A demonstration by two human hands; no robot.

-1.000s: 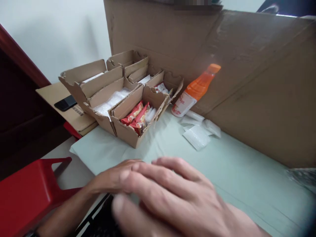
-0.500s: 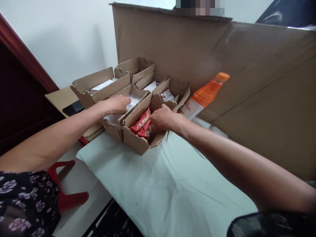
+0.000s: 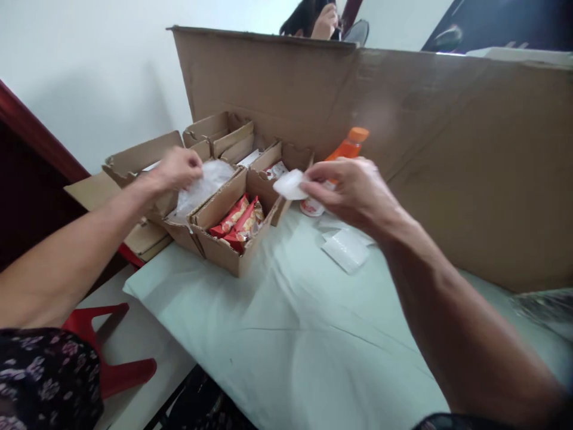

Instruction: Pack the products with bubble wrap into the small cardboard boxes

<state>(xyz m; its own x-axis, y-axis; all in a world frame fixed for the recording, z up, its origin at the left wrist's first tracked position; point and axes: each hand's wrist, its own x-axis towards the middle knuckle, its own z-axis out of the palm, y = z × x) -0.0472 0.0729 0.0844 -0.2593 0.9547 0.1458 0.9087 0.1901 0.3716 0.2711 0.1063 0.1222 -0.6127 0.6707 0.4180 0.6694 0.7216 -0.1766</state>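
My left hand (image 3: 179, 169) is closed in a pinch at the edge of crinkled clear plastic (image 3: 208, 182), which rises out of a cardboard box (image 3: 182, 232). My right hand (image 3: 353, 188) pinches a small white translucent packet (image 3: 290, 185) between thumb and fingers, in the air near the orange bottle (image 3: 347, 146). Whether the packet is bubble wrap I cannot tell. Below and left of it, red snack packets (image 3: 242, 224) lie in the front cardboard box (image 3: 219, 254). Flat bubble-wrap pieces (image 3: 347, 249) rest on the cloth under my right wrist.
More open cardboard boxes (image 3: 201, 126) stand behind, one with white and patterned packets (image 3: 276, 170). A tall cardboard panel (image 3: 268, 77) borders the back of the cloth-covered table (image 3: 286, 346). Beyond it is a person's hand (image 3: 325, 22). A red stool (image 3: 120, 376) stands at lower left.
My right hand has left the red snack packets' box and moved right, now with a white packet. My left hand has lifted, drawing clear plastic upward. The camera view has shifted.
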